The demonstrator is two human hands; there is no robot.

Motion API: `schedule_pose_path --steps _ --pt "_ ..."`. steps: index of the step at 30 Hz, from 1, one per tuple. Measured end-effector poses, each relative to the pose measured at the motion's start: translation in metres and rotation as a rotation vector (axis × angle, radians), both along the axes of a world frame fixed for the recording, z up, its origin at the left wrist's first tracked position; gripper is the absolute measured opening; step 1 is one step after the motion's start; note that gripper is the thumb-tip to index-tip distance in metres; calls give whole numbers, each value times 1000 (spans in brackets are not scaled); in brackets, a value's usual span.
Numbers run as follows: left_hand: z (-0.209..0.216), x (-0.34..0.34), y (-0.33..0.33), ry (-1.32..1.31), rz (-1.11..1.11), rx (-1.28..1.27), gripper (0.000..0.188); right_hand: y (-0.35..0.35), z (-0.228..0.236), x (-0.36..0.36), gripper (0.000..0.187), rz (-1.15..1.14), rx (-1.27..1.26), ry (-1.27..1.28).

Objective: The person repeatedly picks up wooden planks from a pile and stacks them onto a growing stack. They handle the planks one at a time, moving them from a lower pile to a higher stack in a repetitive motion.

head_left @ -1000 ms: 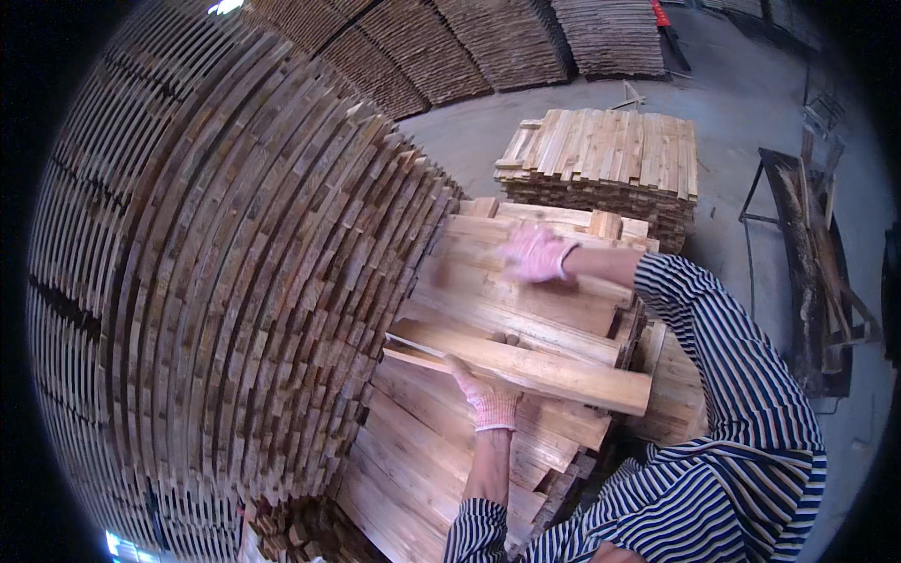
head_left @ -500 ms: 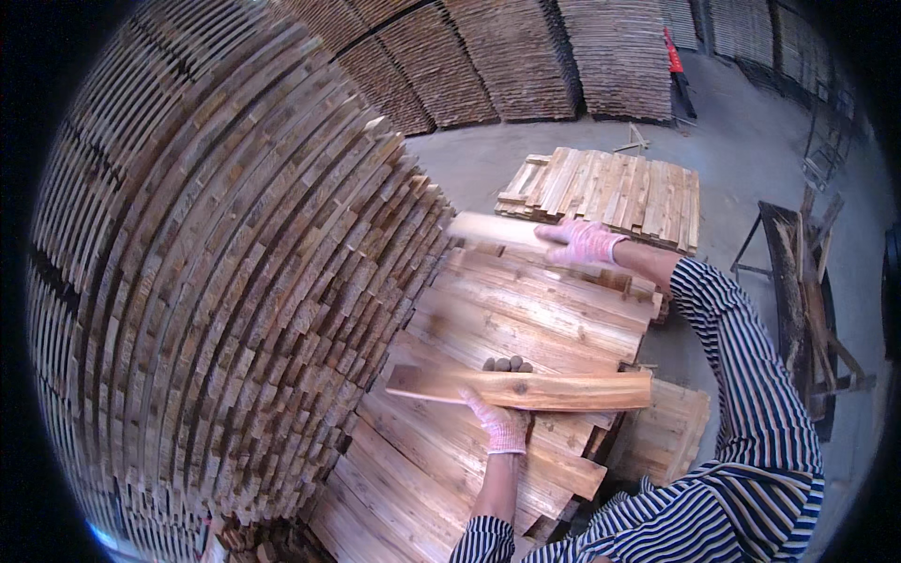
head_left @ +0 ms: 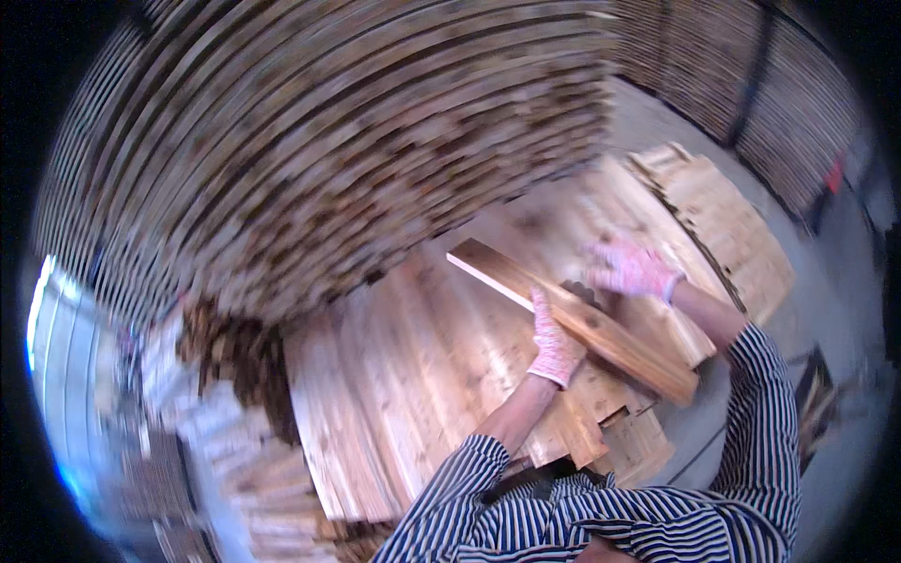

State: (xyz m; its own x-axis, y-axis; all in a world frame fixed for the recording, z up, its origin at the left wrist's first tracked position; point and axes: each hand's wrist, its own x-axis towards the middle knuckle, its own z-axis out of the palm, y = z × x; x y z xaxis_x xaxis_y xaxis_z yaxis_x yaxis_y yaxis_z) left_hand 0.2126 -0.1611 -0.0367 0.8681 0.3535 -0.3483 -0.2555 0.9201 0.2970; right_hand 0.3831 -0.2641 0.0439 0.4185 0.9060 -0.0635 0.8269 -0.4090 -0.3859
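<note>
Pink-gloved left hand [head_left: 556, 350] grips a long, flat, brown wooden plank [head_left: 610, 336] over pale wooden boards [head_left: 375, 375], blurred pink-gloved right hand [head_left: 636, 268] just beyond it, closure unclear; apparently a plank-handling step, next move needing steady left hold.

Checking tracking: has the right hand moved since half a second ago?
Yes, the right hand moved away from the far stack, toward the held board.

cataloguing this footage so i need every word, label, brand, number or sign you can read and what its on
No readable text anywhere.
Light brown wooden board in the pink-gloved left hand: no lettering visible.
Pale flat wooden planks stacked beneath it: none visible.
Small bright red patch at far right: too small and blurred to tell if it bears writing.
</note>
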Motion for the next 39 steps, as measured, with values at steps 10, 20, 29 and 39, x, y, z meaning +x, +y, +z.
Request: schedule_pose_path --steps 10,20,29,39 --pt "48 -179 146 -37 310 76 96 231 23 -178 72 661 -196 193" --pt "36 -394 91 409 998 690 67 399 -69 -256 61 580 23 -213" --pt "-35 -696 63 2086 1229 252 98 402 -66 -274 61 493 -41 -358" --pt "-78 -990 73 2359 -299 1174 40 411 -48 -285 67 469 -158 -191"
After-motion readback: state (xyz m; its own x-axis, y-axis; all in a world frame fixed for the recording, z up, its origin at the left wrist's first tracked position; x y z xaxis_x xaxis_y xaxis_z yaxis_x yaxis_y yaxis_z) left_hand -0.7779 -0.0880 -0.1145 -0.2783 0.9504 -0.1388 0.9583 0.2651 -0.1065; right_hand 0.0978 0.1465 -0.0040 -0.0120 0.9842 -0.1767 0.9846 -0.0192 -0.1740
